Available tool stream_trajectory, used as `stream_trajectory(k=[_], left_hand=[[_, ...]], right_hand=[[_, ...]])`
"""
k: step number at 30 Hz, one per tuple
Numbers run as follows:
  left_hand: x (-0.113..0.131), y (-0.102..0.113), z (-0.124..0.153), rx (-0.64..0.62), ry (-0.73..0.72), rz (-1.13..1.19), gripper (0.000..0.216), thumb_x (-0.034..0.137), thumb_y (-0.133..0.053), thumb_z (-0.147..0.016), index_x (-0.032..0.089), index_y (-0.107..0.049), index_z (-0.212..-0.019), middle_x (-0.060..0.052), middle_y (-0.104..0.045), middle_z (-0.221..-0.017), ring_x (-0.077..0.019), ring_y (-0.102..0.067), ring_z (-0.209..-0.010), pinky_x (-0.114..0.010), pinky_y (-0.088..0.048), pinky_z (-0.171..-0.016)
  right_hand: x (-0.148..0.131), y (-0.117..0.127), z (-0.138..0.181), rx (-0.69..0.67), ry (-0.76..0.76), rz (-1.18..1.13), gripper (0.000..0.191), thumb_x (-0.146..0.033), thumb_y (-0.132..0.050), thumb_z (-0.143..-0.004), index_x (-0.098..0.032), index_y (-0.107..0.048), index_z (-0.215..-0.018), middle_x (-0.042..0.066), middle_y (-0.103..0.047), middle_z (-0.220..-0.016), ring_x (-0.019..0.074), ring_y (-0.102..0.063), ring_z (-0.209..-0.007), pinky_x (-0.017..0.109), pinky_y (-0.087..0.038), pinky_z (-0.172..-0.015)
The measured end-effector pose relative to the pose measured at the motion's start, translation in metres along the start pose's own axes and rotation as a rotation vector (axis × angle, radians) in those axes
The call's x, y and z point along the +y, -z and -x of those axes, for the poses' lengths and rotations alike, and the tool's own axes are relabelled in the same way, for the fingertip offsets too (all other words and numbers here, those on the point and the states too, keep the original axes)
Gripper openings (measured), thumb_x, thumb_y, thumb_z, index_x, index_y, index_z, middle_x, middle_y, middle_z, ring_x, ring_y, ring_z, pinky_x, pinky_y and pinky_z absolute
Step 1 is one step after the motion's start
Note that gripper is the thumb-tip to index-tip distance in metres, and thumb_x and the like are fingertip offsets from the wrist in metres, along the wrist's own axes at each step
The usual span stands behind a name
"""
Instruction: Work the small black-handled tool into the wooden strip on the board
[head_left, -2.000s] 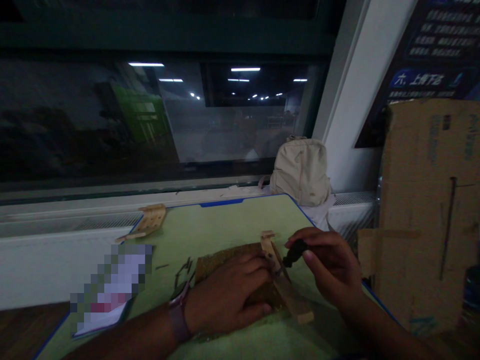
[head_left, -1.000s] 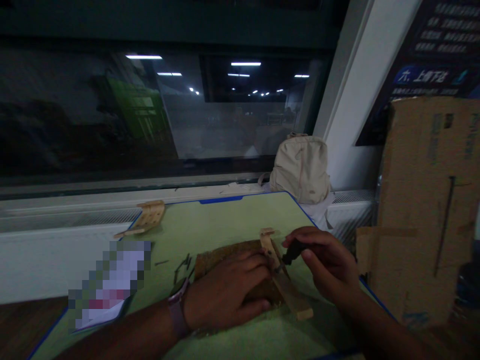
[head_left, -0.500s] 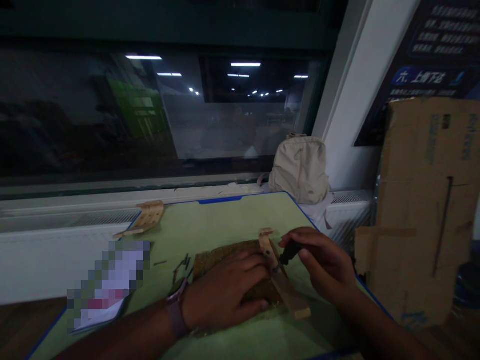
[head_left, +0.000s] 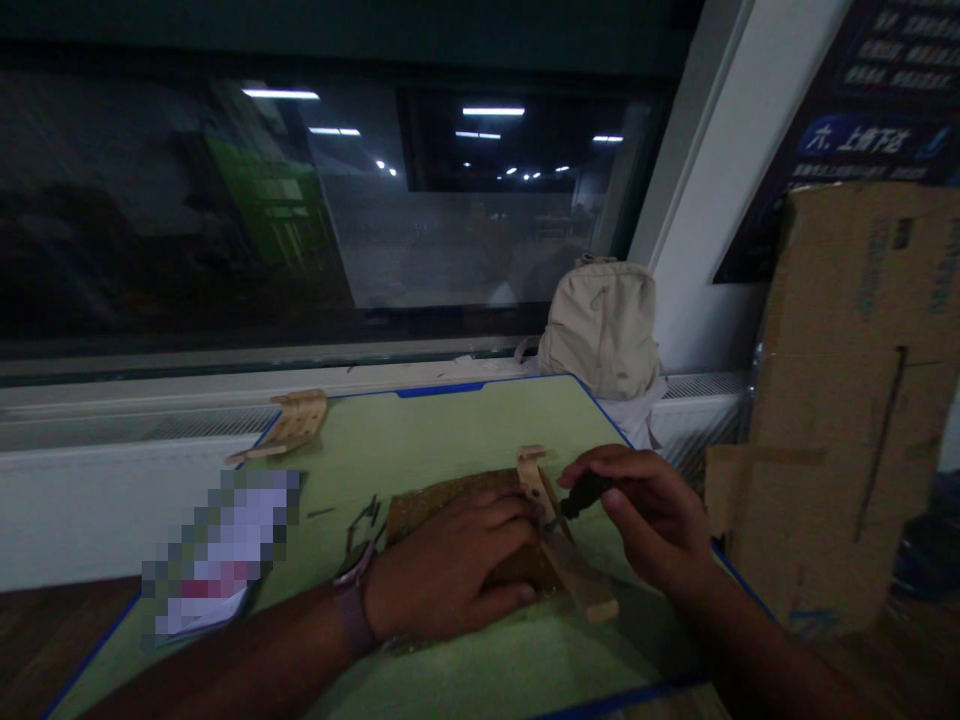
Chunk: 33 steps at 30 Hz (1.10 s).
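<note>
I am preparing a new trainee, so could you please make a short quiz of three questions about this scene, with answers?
1. Which grip holds the dark-handled tool? A) left B) right C) both
2. True or false: the backpack is bright red.
3. Complete: the left grip lies over the brown panel, with a ____ strapped just behind it.

Key: 1. B, the right grip; 2. False, it is beige; 3. watch.
</note>
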<state>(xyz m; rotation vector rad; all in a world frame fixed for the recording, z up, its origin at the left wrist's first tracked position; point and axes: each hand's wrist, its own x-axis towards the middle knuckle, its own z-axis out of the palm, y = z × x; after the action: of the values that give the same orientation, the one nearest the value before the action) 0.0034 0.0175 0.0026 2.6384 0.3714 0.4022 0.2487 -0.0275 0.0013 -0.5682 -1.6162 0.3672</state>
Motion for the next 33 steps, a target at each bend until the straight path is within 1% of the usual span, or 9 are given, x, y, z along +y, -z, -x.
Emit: stream_trajectory(k=[3,7,11,15,20,24,27,30,33], left_hand=[[0.000,0.000,0.000,-0.006,-0.005,-0.007,0.038,0.037,-0.069,-0.106,0.016,-0.063,-0.138,-0.017,-0.064,-0.150,-0.0347,-0.054,-0.147,-0.052,-0.041,-0.128],[0.000,0.000,0.000,0.000,0.000,-0.008,0.039,0.035,-0.074,-0.103,0.017,-0.064,-0.136,-0.016,-0.065,-0.149,-0.0340,-0.053,-0.148,-0.050,-0.041,-0.129],[0.001,0.000,-0.001,-0.007,0.009,-0.019,0.038,0.033,-0.075,-0.103,0.014,-0.065,-0.134,-0.017,-0.066,-0.147,-0.0348,-0.057,-0.143,-0.050,-0.044,-0.126],[0.001,0.001,0.000,-0.014,0.000,-0.019,0.039,0.037,-0.071,-0.106,0.013,-0.065,-0.136,-0.018,-0.065,-0.148,-0.0354,-0.057,-0.144,-0.051,-0.044,-0.126],[0.000,0.001,-0.001,-0.004,-0.006,-0.012,0.040,0.039,-0.069,-0.107,0.016,-0.063,-0.139,-0.017,-0.064,-0.150,-0.0347,-0.055,-0.146,-0.052,-0.043,-0.127],[0.000,0.001,-0.001,-0.002,0.005,-0.012,0.037,0.038,-0.070,-0.106,0.018,-0.064,-0.136,-0.016,-0.065,-0.149,-0.0345,-0.058,-0.143,-0.052,-0.045,-0.125],[0.000,0.001,0.000,0.009,-0.003,-0.009,0.039,0.037,-0.070,-0.106,0.016,-0.064,-0.138,-0.016,-0.065,-0.150,-0.0344,-0.056,-0.146,-0.052,-0.043,-0.127],[-0.001,0.000,0.001,0.006,0.000,-0.011,0.038,0.038,-0.069,-0.106,0.016,-0.064,-0.137,-0.017,-0.065,-0.149,-0.0346,-0.056,-0.146,-0.052,-0.044,-0.127],[-0.002,0.000,0.001,0.003,-0.005,-0.018,0.040,0.039,-0.068,-0.106,0.016,-0.064,-0.139,-0.018,-0.065,-0.149,-0.0352,-0.055,-0.147,-0.052,-0.043,-0.127]], right_hand=[[0.003,-0.001,0.000,0.051,-0.003,-0.004,0.016,-0.022,-0.068,-0.105,-0.028,-0.072,-0.120,0.006,-0.077,-0.096,0.0198,-0.077,-0.084,0.031,-0.064,-0.066],[0.009,0.000,0.003,0.111,0.115,0.136,0.020,-0.020,-0.078,-0.097,-0.028,-0.072,-0.115,0.004,-0.070,-0.089,0.0196,-0.071,-0.079,0.031,-0.061,-0.063],[0.010,0.000,0.006,0.076,0.102,0.157,0.022,-0.031,-0.064,-0.107,-0.027,-0.071,-0.128,0.009,-0.075,-0.102,0.0244,-0.075,-0.094,0.039,-0.065,-0.073],[0.005,-0.002,0.006,0.041,0.023,0.074,0.023,-0.024,-0.059,-0.109,-0.028,-0.071,-0.128,0.010,-0.080,-0.108,0.0241,-0.079,-0.103,0.041,-0.068,-0.083],[0.009,-0.004,0.006,0.059,-0.025,-0.026,0.023,-0.023,-0.070,-0.105,-0.031,-0.069,-0.127,0.004,-0.077,-0.101,0.0189,-0.078,-0.088,0.031,-0.065,-0.069],[0.016,-0.002,0.006,0.139,0.000,0.072,0.025,-0.025,-0.078,-0.100,-0.031,-0.070,-0.122,0.001,-0.069,-0.093,0.0167,-0.069,-0.079,0.027,-0.060,-0.063],[0.014,0.002,0.005,0.083,0.068,0.155,0.022,-0.029,-0.075,-0.101,-0.029,-0.074,-0.123,0.005,-0.071,-0.096,0.0203,-0.070,-0.086,0.032,-0.061,-0.067],[0.007,0.004,0.004,0.010,0.084,0.150,0.028,-0.035,-0.061,-0.109,-0.028,-0.074,-0.133,0.011,-0.077,-0.107,0.0253,-0.074,-0.101,0.040,-0.065,-0.079],[0.001,0.004,0.003,-0.018,0.056,0.109,0.028,-0.029,-0.061,-0.109,-0.030,-0.076,-0.132,0.010,-0.082,-0.112,0.0250,-0.077,-0.106,0.043,-0.066,-0.088]])
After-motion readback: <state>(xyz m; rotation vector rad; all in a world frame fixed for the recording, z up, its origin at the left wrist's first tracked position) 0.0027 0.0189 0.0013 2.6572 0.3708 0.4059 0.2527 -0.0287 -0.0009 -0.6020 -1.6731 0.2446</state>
